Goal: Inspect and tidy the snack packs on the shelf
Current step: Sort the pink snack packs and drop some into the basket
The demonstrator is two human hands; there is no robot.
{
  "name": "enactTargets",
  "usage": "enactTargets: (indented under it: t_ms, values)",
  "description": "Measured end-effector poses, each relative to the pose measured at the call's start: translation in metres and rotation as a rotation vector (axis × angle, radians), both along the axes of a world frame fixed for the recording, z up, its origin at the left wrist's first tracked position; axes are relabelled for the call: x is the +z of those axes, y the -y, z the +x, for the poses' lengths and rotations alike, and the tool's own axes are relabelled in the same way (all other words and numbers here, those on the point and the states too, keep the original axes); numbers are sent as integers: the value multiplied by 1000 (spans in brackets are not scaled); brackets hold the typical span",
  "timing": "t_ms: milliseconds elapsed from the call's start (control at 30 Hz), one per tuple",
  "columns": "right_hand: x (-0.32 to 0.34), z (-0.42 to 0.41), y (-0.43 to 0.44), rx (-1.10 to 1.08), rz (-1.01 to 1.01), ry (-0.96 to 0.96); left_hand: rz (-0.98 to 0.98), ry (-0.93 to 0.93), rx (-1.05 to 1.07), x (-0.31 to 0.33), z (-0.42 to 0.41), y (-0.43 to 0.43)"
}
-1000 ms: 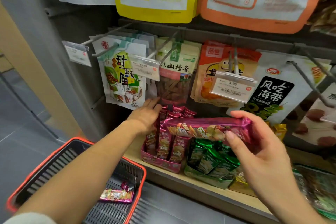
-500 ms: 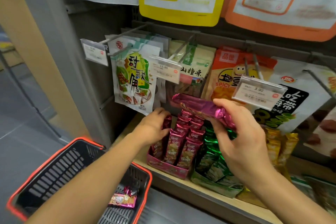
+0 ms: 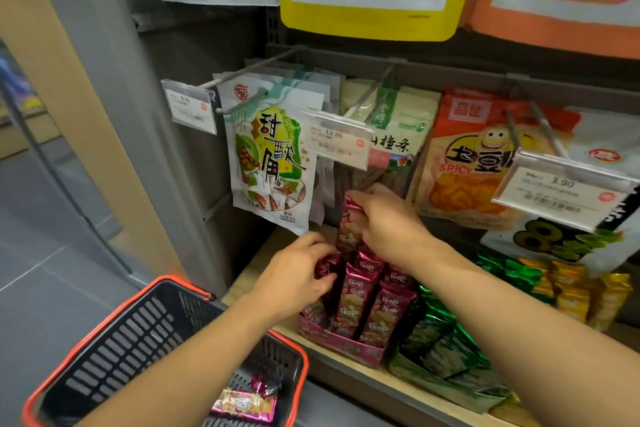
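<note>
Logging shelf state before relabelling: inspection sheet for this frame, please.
Surface: wooden shelf, bare strip left of the box.
Job's things: pink display box with upright boxed packs; held pack upright at the back.
Clutter: green packs, yellow packs beside; loose pink pack in basket.
Grips: right hand pinches held pack; left hand grips boxed packs.
Cables: nothing seen.
Surroundings: hanging bags, price tags, grey floor.

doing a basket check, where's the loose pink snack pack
In the head view, bottom centre: the pink snack pack lies inside the red-rimmed basket, lower left of the wooden shelf.
</note>
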State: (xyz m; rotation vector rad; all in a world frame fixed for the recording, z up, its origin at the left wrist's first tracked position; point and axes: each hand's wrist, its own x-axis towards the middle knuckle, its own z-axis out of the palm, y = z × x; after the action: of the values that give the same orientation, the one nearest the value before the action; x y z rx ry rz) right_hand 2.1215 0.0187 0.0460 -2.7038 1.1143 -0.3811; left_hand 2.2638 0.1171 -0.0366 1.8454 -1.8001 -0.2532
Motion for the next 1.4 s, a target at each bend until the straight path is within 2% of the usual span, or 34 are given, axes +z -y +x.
enactTargets:
  t_ms: [167, 433, 533, 700, 767, 833, 900, 967, 1100, 1233, 1400]
  values:
    - [-11, 15, 21, -97, 50, -5, -34, -33, 45, -3, 6, -4]
    - [-40, 25, 32, -49, 48, -243, 28, -12, -40, -1, 5, 4]
    - [-31, 27, 37, 0, 135, -346, 105, -11, -61, 0, 6, 10]
    - [-15, 20, 41, 108, 514, -366, 151, -28, -87, -2, 1, 13]
    - [-18, 14, 39, 118, 475, -366, 115, -40, -67, -1, 1, 11]
    - [-26, 11, 34, 67, 325, -329, 107, 8, 9, -1, 5, 8]
    - [-37, 11, 31, 5, 186, -218, 192, 144, 144, 2, 8, 5]
    - [-44, 11, 28, -25, 113, -117, 261, 167, 215, 3, 9, 2]
    - [-45, 12, 27, -6, 190, -176, 85, 119, 197, 3, 0, 0]
    - [-35, 12, 29, -25, 349, -144, 91, 71, 212, 5, -6, 7]
    - [-38, 7, 27, 53, 250, -98, 122, -52, 38, 6, -8, 11]
